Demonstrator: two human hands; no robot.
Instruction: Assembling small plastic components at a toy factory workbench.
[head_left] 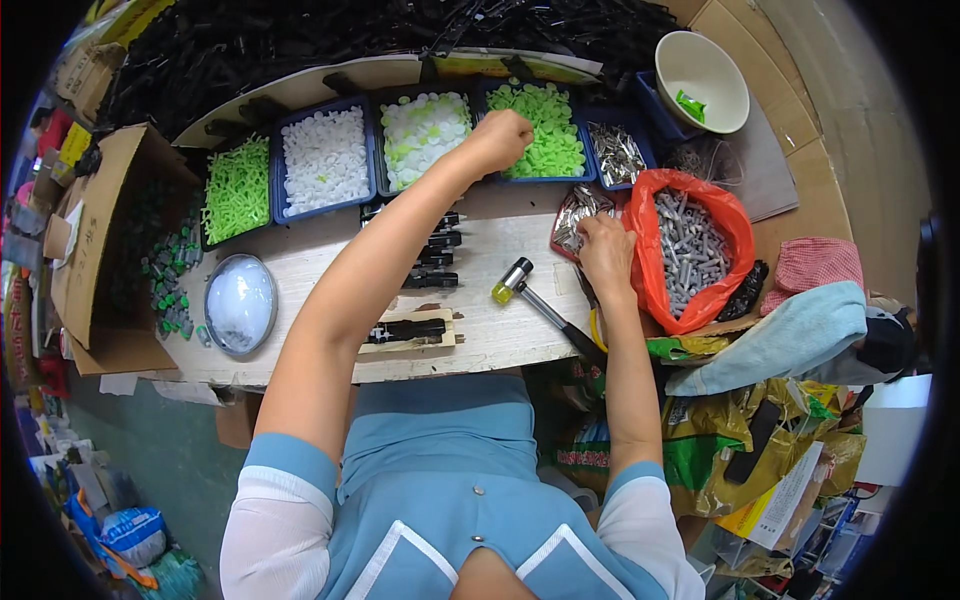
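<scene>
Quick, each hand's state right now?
Left hand: curled, at the green pieces; whether it holds any cannot be told.
Right hand: at the small metal pieces; grip cannot be told.

Hammer shaft (544, 308) looks shiny metal. Red bag (675, 319): glossy, crinkled plastic. Pins (571, 222): bright metal. Blue towel (775, 345): matt cloth. Carton (100, 235): matt cardboard.

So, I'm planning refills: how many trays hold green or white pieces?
4, lined up along the back, left to right: green-stick tray, white-piece tray, mixed-colour tray, green-piece tray. The bowl may hide what the blue tray beneath it holds.
</scene>
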